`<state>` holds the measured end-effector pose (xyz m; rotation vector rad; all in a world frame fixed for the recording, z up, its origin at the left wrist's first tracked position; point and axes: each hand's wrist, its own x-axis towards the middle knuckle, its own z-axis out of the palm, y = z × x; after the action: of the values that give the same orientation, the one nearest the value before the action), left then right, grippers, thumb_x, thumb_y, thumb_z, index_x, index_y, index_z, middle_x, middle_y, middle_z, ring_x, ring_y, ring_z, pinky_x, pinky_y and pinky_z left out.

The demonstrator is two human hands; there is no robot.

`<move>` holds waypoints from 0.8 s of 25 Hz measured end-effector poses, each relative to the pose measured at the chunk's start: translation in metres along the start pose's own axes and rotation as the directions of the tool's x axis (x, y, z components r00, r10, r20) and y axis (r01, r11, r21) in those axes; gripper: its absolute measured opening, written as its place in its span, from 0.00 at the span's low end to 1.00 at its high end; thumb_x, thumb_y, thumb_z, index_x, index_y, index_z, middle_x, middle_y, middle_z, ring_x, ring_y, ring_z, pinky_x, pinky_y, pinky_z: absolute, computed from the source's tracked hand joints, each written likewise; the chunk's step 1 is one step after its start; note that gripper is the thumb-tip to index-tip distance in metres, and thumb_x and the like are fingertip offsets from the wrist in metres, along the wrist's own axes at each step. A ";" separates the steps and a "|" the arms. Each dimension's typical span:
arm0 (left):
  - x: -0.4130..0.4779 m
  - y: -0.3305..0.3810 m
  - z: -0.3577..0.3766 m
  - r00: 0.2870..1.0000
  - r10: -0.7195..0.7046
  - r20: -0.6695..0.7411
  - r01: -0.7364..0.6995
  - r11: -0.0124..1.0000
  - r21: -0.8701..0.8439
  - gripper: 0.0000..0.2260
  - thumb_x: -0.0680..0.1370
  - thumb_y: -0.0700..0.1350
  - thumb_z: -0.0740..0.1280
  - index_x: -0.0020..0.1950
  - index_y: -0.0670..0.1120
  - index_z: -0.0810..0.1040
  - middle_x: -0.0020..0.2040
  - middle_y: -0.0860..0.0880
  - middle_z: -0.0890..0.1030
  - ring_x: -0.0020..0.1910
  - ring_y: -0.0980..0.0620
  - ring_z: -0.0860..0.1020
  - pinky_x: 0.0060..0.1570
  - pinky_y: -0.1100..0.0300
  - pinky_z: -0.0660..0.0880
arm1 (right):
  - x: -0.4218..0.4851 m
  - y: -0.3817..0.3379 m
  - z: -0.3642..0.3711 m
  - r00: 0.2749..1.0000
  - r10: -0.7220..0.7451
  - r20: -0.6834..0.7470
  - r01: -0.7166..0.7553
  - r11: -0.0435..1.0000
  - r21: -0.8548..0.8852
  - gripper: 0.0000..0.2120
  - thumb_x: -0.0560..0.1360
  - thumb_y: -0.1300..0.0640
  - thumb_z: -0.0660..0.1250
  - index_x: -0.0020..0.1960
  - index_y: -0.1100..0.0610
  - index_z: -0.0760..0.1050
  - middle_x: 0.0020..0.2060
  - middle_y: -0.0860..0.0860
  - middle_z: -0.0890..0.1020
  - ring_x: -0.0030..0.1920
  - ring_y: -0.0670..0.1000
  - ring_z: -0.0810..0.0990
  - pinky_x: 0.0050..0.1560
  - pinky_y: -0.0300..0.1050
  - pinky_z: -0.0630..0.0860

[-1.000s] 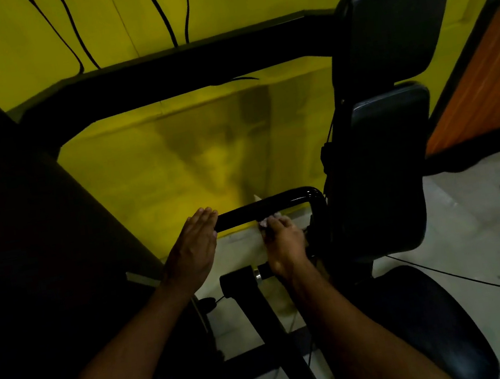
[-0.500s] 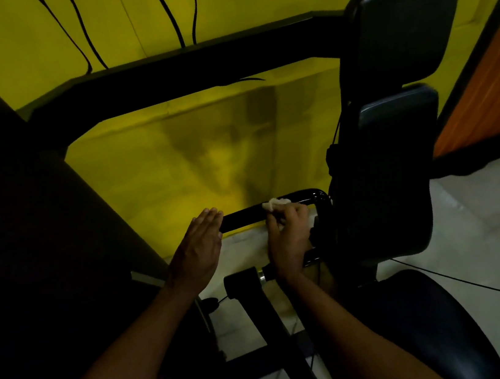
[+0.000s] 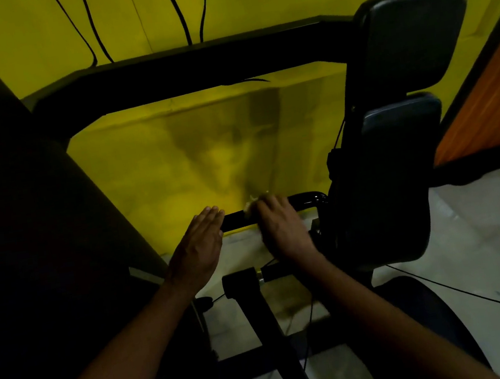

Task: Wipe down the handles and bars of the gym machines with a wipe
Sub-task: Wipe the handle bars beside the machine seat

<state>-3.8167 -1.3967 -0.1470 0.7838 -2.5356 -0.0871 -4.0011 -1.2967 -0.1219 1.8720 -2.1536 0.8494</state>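
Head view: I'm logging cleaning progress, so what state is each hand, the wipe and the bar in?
Right hand: curled over the bar, holding the wipe against it.
Left hand: flat, fingers straight, fingertips by the bar's end.
Wipe: crumpled, pressed on the bar.
Bar: horizontal, right end bare and shiny.

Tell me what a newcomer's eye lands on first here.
The bright yellow wall fills the background, top and centre. In the middle, the right hand holds a pale wipe against the short black handle bar, while the left hand lies flat with straight fingers at the bar's left end. Two black back pads stand stacked at the right.
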 end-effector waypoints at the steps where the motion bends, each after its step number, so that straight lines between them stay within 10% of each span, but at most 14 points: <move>1: 0.000 0.000 0.000 1.000 -0.001 0.007 0.001 1.000 -0.002 0.24 0.85 0.49 0.47 0.71 0.36 0.70 0.70 0.39 0.72 0.71 0.43 0.68 0.75 0.59 0.52 | 0.011 0.009 -0.009 0.999 0.041 0.032 -0.041 0.999 0.005 0.08 0.75 0.65 0.63 0.52 0.59 0.76 0.49 0.57 0.79 0.48 0.57 0.76 0.42 0.45 0.68; 5: 0.000 -0.001 0.001 1.000 0.021 0.004 -0.021 1.000 0.006 0.24 0.85 0.49 0.45 0.70 0.36 0.71 0.69 0.39 0.73 0.70 0.42 0.69 0.74 0.59 0.51 | 0.041 0.031 -0.032 0.941 -0.010 0.338 0.056 0.990 -0.126 0.09 0.82 0.57 0.59 0.57 0.59 0.74 0.48 0.57 0.80 0.44 0.57 0.79 0.39 0.43 0.65; 9: -0.001 -0.002 0.002 1.000 0.017 0.009 -0.017 1.000 -0.007 0.24 0.85 0.49 0.45 0.72 0.37 0.69 0.71 0.39 0.71 0.72 0.43 0.67 0.74 0.58 0.53 | 0.078 0.054 -0.035 0.799 0.074 0.597 0.004 0.992 -0.128 0.16 0.82 0.56 0.60 0.66 0.62 0.74 0.61 0.61 0.77 0.62 0.60 0.76 0.52 0.42 0.69; 16: 0.000 -0.005 0.001 1.000 0.021 -0.013 -0.022 0.999 -0.045 0.22 0.85 0.47 0.48 0.71 0.36 0.69 0.71 0.39 0.71 0.73 0.44 0.65 0.74 0.56 0.56 | 0.091 0.028 -0.044 0.713 0.069 0.697 0.062 0.985 -0.161 0.17 0.83 0.57 0.58 0.67 0.66 0.71 0.64 0.61 0.75 0.63 0.60 0.75 0.59 0.49 0.70; 20: 0.000 -0.004 0.001 0.999 0.029 -0.023 -0.029 0.999 -0.023 0.23 0.85 0.48 0.47 0.71 0.36 0.70 0.70 0.38 0.72 0.72 0.44 0.67 0.72 0.53 0.61 | 0.081 0.036 -0.035 0.769 -0.017 0.639 0.026 1.000 -0.005 0.15 0.83 0.53 0.60 0.62 0.63 0.73 0.56 0.62 0.79 0.56 0.60 0.79 0.46 0.45 0.67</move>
<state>-3.8150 -1.4004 -0.1489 0.7348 -2.5194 -0.0977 -4.0596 -1.3461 -0.0657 2.4337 -2.4585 0.1712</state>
